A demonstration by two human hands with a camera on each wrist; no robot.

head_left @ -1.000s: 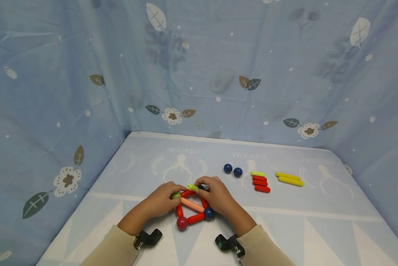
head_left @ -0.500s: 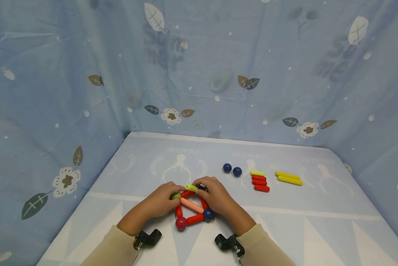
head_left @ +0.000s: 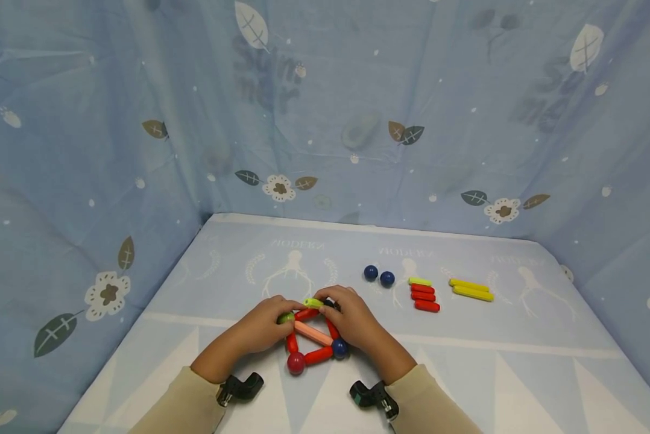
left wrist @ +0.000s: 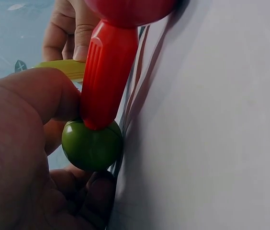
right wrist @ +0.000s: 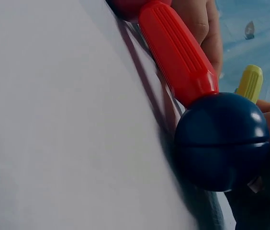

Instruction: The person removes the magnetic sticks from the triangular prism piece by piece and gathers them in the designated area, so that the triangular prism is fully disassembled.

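Building out from the near edge of the worktop (head_left: 466, 374), a flat frame of red rods (head_left: 319, 355) and balls already lies closed, a pink rod (head_left: 313, 333) crossing it, a red ball (head_left: 295, 363) and blue ball (head_left: 339, 348) at its near corners. The left hand (head_left: 260, 328) grips the green ball (left wrist: 92, 145) corner; the right hand (head_left: 354, 322) pinches a lime rod (head_left: 313, 302) at the far corner, seemingly not yet seated. Farther off lie two loose blue balls (head_left: 378, 275), spare red rods (head_left: 425, 297) and yellow rods (head_left: 470, 289), so building probably remains.
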